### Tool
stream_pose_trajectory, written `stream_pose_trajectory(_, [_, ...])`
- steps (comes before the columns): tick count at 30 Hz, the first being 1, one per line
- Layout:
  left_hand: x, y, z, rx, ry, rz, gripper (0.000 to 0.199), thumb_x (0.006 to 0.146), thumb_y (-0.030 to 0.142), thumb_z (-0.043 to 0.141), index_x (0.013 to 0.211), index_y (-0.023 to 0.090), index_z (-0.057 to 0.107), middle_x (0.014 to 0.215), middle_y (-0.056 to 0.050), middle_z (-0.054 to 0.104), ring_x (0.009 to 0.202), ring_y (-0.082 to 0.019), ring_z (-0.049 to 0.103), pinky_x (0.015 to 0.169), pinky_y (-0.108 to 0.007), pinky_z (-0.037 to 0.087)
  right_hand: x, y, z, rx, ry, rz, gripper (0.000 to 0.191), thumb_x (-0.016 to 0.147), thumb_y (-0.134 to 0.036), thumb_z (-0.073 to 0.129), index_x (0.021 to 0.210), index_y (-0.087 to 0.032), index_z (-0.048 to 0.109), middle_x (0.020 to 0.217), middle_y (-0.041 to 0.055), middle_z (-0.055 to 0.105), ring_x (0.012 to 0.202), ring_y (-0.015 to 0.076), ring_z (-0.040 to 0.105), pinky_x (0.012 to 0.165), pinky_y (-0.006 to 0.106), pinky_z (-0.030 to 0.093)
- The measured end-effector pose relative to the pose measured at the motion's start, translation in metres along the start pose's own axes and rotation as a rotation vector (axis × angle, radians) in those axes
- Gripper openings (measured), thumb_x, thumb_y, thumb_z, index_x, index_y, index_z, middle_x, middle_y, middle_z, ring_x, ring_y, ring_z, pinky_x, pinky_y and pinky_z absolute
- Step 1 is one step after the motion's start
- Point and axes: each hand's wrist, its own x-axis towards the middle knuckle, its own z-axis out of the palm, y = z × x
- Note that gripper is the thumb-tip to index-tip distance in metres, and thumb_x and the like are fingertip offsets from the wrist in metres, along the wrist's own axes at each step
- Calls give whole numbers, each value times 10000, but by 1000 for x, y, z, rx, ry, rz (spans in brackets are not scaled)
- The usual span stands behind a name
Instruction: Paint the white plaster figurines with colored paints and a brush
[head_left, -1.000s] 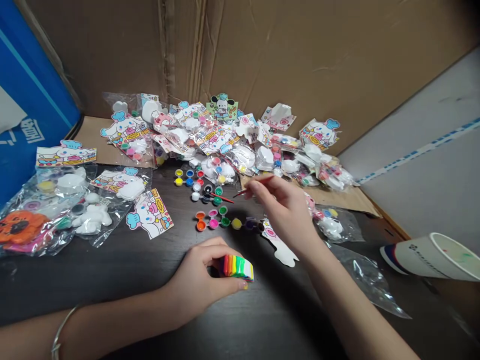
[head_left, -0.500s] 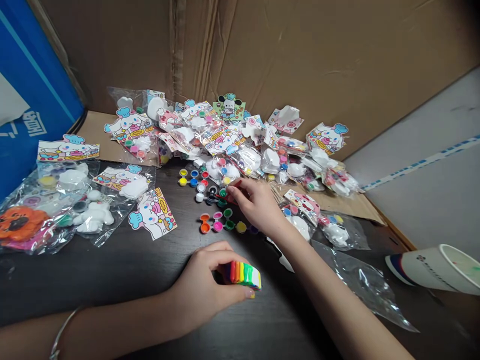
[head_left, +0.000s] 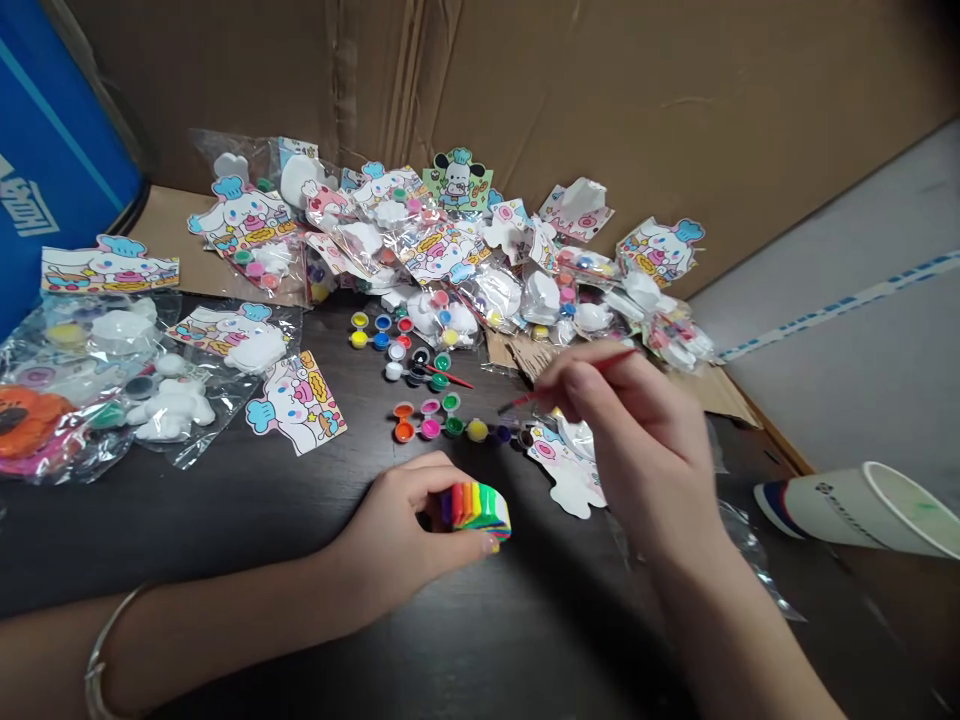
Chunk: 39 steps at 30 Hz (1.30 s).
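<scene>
My left hand (head_left: 409, 520) is closed around a small block-like figure (head_left: 478, 506) painted in rainbow stripes, with a white patch at its right end. Part of the figure is hidden by the fingers. In my right hand (head_left: 637, 430) is a thin red paintbrush (head_left: 532, 397), its dark bristles pointing left above the paint pots. A second red paintbrush (head_left: 452, 377) rests with its tip at the black and green pots. Two groups of small open paint pots (head_left: 403, 430) stand beyond my left hand, in several colours.
Clear bags with white figures and printed cards (head_left: 442, 250) are heaped along the cardboard wall. More bagged figures (head_left: 172, 405) lie at left beside a loose card (head_left: 300, 405). A paper cup (head_left: 847, 505) is at far right. A cut-out card (head_left: 566, 470) lies beside my right hand.
My right hand has moved from the green pot back towards me and to the right. A paintbrush now shows clearly in it. My left hand still holds the figure; the view has shifted slightly.
</scene>
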Motion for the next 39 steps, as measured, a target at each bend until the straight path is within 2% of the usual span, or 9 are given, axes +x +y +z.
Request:
stream_pose_trajectory(3, [1,0,0,7,0,8,71,593,166,638,588,168,567,689,24,465,674,-139,460,618,-274,357,-28,-4,-2,230,-12,51,179,912,-319,529,786,-219,607,703,-3,547,621,105,507,548,222,399])
stream_pose_trajectory(7, [2,-1,0,18,-11,32,80,595,196,631,589,168,556,690,25,457,666,-134,458,607,-268,358,-44,3,1,322,-58,70,194,921,-295,521,775,-200,606,693,-2,525,634,99,499,563,206,407])
stream_pose_trajectory(16, [1,-9,2,-28,-15,70,76,618,218,643,627,173,584,722,23,488,689,-132,476,620,-260,371,-42,8,0,343,-96,66,194,938,-256,496,792,-195,608,707,-8,523,649,83,493,582,185,414])
stream_pose_trajectory(27, [1,-3,0,29,-44,46,78,633,232,628,641,178,573,734,5,507,720,-162,490,645,-297,365,-44,8,0,253,-137,17,189,941,-236,491,798,-196,609,697,-13,546,622,81,502,554,195,425])
stream_pose_trajectory(33, [1,-8,1,3,-28,63,82,632,242,644,660,177,603,739,10,518,712,-152,495,624,-280,366,-44,9,0,182,-100,-6,192,934,-218,493,783,-195,607,695,-12,568,615,84,509,542,201,423])
stream_pose_trajectory(39, [0,-3,0,2,-37,44,63,624,207,632,641,170,585,743,5,513,717,-151,501,646,-280,386,-44,6,-1,202,-71,23,190,930,-251,505,778,-200,607,694,-1,567,605,98,505,531,221,412])
